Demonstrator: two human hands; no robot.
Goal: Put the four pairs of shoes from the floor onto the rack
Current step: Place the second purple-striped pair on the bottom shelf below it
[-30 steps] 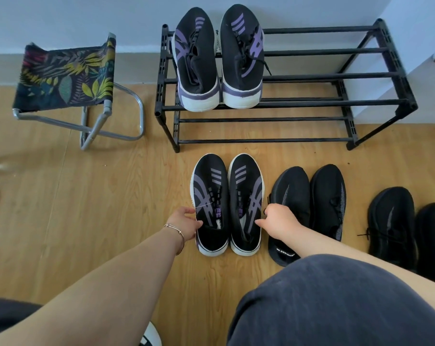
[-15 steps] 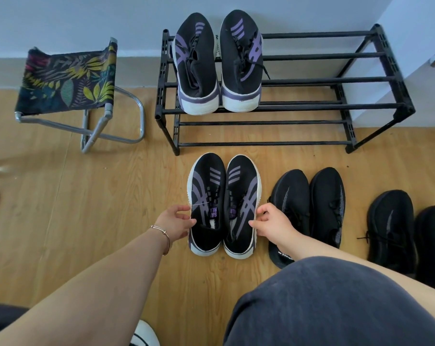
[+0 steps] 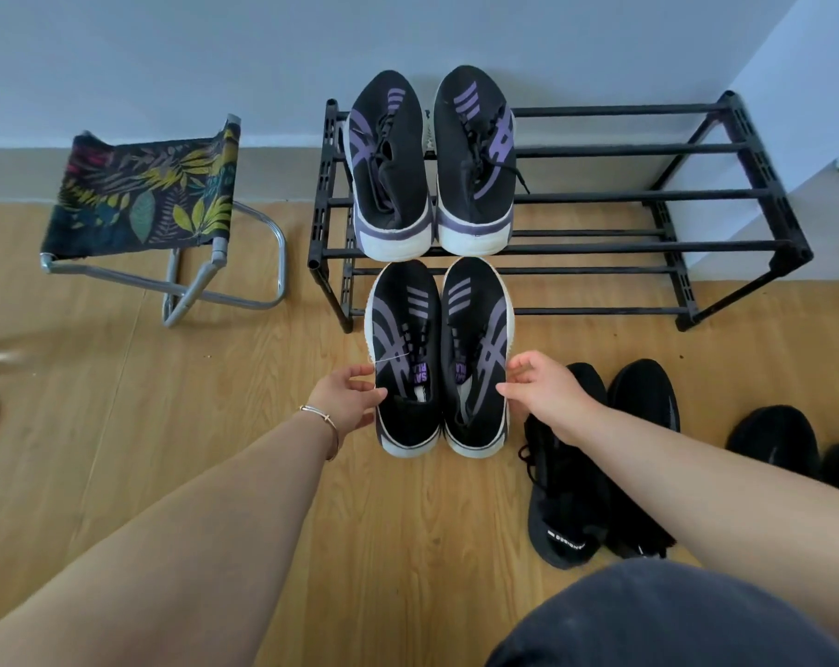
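A black rack (image 3: 648, 247) stands against the wall with one black-and-purple pair (image 3: 432, 166) on the left of its top shelf. A second black-and-purple pair (image 3: 437, 349) is lifted off the floor in front of the rack, toes toward it. My left hand (image 3: 350, 402) grips the left shoe's outer side. My right hand (image 3: 542, 392) grips the right shoe's outer side. An all-black pair (image 3: 600, 454) lies on the floor right of my right hand. Another black pair (image 3: 783, 445) lies at the right edge, partly cut off.
A folding stool (image 3: 143, 199) with leaf-print fabric stands left of the rack. A white wall corner (image 3: 802, 113) juts out at the rack's right end. My dark-clad knee (image 3: 648, 618) fills the bottom right. Wooden floor (image 3: 167, 426) spreads to the left.
Both hands closed on the second purple pair and lifted it off the floor, carrying it forward toward the rack. The view shifted closer.
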